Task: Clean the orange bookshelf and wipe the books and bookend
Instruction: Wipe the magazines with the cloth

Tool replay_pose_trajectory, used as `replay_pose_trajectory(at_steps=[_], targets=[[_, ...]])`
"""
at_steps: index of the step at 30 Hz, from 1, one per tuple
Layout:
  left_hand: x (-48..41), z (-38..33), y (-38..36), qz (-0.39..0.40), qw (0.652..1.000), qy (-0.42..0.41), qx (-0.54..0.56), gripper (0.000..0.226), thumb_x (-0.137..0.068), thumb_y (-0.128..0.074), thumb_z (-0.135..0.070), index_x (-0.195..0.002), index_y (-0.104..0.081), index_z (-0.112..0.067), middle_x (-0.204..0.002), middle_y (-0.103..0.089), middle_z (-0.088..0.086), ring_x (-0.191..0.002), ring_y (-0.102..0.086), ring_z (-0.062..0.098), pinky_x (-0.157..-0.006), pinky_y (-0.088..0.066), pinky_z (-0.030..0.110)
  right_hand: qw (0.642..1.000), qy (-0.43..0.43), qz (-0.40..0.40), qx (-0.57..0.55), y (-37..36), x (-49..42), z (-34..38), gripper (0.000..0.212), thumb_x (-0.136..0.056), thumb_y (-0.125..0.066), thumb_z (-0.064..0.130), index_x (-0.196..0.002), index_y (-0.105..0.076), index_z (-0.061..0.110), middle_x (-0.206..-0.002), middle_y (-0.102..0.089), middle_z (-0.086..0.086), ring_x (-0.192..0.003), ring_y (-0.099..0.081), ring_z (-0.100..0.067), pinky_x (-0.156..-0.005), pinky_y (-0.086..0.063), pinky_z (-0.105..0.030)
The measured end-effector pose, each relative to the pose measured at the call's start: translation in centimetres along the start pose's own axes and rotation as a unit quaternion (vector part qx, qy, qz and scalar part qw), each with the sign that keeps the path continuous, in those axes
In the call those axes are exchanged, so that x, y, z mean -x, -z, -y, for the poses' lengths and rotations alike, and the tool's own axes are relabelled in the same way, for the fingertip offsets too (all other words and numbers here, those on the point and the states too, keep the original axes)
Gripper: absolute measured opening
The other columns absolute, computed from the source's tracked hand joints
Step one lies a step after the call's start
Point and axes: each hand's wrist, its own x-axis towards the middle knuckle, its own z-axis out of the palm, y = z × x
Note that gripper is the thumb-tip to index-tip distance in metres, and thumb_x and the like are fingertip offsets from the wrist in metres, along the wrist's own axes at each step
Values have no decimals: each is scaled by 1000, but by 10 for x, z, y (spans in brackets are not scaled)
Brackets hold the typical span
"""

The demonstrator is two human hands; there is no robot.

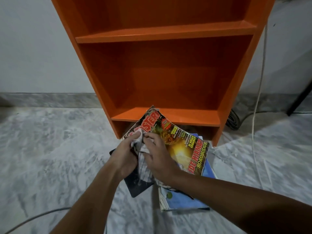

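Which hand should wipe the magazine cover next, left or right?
Left, probably. The left hand already has the cloth bunched at the magazine cover's edge. The right hand rests on the cover and looks better placed to steady it.

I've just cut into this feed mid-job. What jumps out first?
The orange bookshelf fills the top centre, its visible shelves bare. In front of its base, both hands meet over a colourful magazine: the left hand bunches a pale cloth against the cover, and the right hand lies on cloth and magazine. Under them, on the grey floor, lie blue books and a dark flat item.
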Motion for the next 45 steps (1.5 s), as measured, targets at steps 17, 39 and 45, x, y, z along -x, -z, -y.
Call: replay_pose_trajectory(at_steps=[17,39,45], targets=[[-6,10,-14,-50,999,-7,-14,50,-101,-42,-48,-124,-64,-9,-120,-69,18,-116,-63,32,-101,-47,49,979,-187,-25,-82,15,6,-25,37,-106,-39,29,-138,-51,14,-126,-42,2,-83,-53,0,-61,-47,-8],[-3,1,-9,-119,987,-53,-91,47,-98,-49,-46,-124,-60,-9,-107,-75,12,-100,-71,30,-77,-54,41,995,-98,-28,0,17,-50,-45,43,-105,-42,18,-148,-42,18,-154,-35,0,-136,-34,-17,-108,-31,-30],[-11,-6,-11,-185,979,-70,-52,57,-93,-55,-54,-128,-56,-10,-112,-72,15,-99,-70,32,-85,-55,48,954,-234,12,188,48,6,-114,42,-91,-47,-1,-132,-56,6,-134,-49,-9,-120,-45,-27,-100,-44,-43]])
